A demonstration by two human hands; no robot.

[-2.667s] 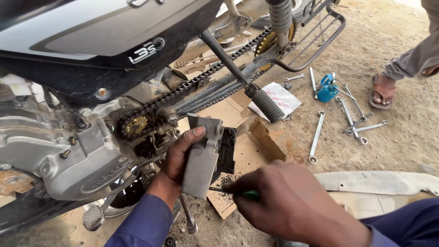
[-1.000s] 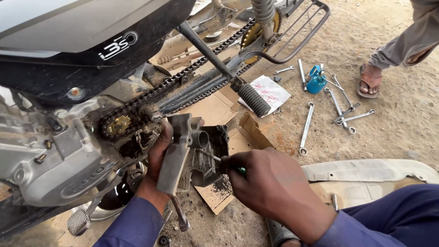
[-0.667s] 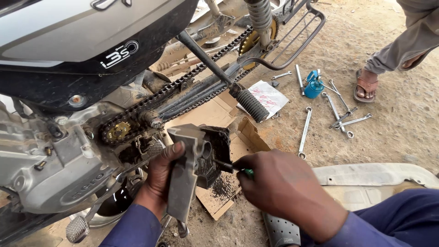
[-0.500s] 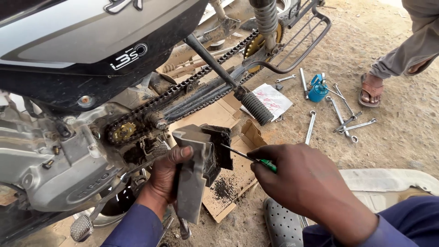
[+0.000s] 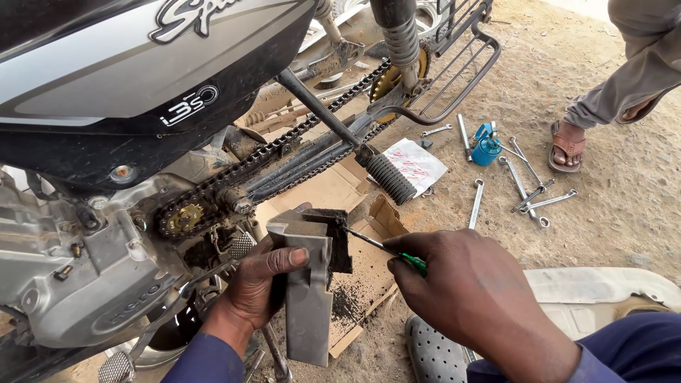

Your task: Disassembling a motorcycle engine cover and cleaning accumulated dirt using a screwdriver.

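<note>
scraping on: screwdriver (image 5: 386, 248) tip back inside grey cover (image 5: 306, 284), left hand (image 5: 259, 287) steady

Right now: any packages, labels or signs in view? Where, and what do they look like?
Side panel: top left on the motorcycle, black with grey stripe, white lettering.
Paper packet: on the sand behind the footpeg, flat, white with red marks.
Cardboard: flattened brown box under the hands, dark grit on it.
No screens.

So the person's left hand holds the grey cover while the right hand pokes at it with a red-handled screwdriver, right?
Not quite: the screwdriver has a green handle, as the head view shows. The left hand does hold the grey cover, and the right hand works the tip into it.
</note>
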